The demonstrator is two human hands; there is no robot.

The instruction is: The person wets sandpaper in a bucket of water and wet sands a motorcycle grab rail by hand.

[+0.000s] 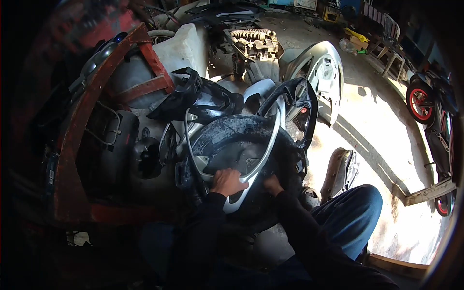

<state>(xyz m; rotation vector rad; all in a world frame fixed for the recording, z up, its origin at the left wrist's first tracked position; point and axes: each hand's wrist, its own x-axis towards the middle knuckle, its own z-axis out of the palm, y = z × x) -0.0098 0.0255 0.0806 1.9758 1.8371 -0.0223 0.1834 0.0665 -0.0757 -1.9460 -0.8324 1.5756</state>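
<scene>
Silver frame [253,176] under left grip [229,181], curled over lower part; right grip [273,185] near frame, hold unclear.

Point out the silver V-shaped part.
The silver V-shaped part is near the centre of the head view, over the black tub, with the left hand on its lower end.
</scene>
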